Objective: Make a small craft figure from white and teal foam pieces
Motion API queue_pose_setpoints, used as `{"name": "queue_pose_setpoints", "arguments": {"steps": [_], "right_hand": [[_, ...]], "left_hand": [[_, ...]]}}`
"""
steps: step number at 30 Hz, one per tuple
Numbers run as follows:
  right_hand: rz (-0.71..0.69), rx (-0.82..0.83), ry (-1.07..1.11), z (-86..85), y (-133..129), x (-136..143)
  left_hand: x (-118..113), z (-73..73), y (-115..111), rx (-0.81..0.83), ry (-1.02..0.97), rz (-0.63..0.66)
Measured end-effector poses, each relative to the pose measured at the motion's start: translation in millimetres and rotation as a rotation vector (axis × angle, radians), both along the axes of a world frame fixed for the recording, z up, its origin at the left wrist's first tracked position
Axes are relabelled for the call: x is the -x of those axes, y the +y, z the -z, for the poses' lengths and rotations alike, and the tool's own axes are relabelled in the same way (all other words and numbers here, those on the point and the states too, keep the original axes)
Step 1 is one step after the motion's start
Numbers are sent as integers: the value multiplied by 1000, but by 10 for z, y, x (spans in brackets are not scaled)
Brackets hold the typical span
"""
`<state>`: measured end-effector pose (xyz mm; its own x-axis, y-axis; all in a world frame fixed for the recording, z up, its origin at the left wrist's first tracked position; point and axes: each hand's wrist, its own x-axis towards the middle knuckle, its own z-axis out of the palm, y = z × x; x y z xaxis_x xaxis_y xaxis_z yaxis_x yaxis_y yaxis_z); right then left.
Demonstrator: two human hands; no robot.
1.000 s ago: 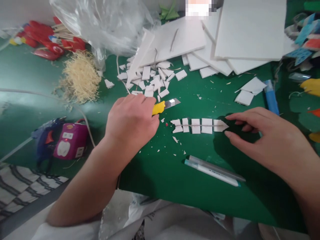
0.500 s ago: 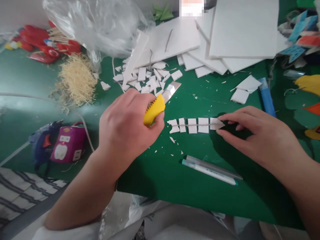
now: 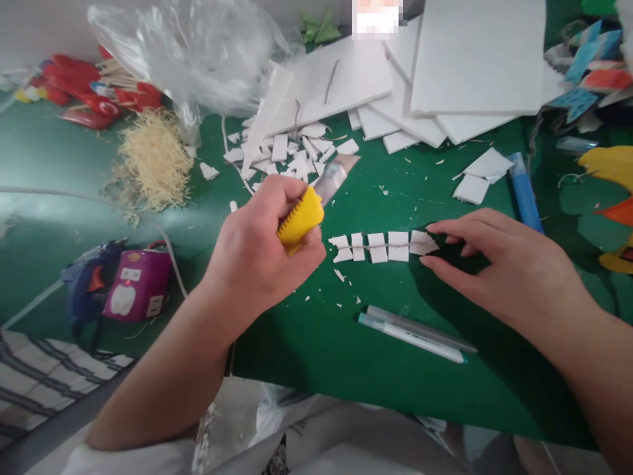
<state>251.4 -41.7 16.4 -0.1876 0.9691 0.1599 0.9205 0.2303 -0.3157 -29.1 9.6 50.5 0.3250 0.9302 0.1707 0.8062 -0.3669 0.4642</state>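
A yellow utility knife (image 3: 302,216) is gripped in my left hand (image 3: 264,244), its blade (image 3: 332,178) pointing up and to the right above the table. On the green surface lies a row of several small white foam board pieces (image 3: 377,248), linked by a thin grey string along the middle. The rightmost foam piece (image 3: 421,243) has a pointed end. My right hand (image 3: 499,264) is around that point, thumb and index finger apart on either side of it; light contact cannot be ruled out.
Foam scraps (image 3: 297,158) and stacked white foam boards (image 3: 479,59) lie at the back. Two pens (image 3: 415,335) rest in front of the row, and a blue tube (image 3: 525,191) at right. At left are straw-like shreds (image 3: 153,158) and a purple power adapter (image 3: 136,284).
My right thumb and index finger have spread slightly around the pointed foam piece, which has turned a little. The knife in my left hand has tilted slightly, its blade more upright.
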Motion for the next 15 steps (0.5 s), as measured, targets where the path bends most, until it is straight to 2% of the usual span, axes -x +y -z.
{"name": "queue_pose_setpoints", "arguments": {"steps": [5,9,15], "right_hand": [[-18,14,-13,15,-4,-37],[-52,-7,-21,33,4,-50],[-52,22,-10,17,31,-58]], "left_hand": [[-31,-30,30,72,292,2],[-116,42,19,194,438,72],[-145,109,25,262,495,170]]}}
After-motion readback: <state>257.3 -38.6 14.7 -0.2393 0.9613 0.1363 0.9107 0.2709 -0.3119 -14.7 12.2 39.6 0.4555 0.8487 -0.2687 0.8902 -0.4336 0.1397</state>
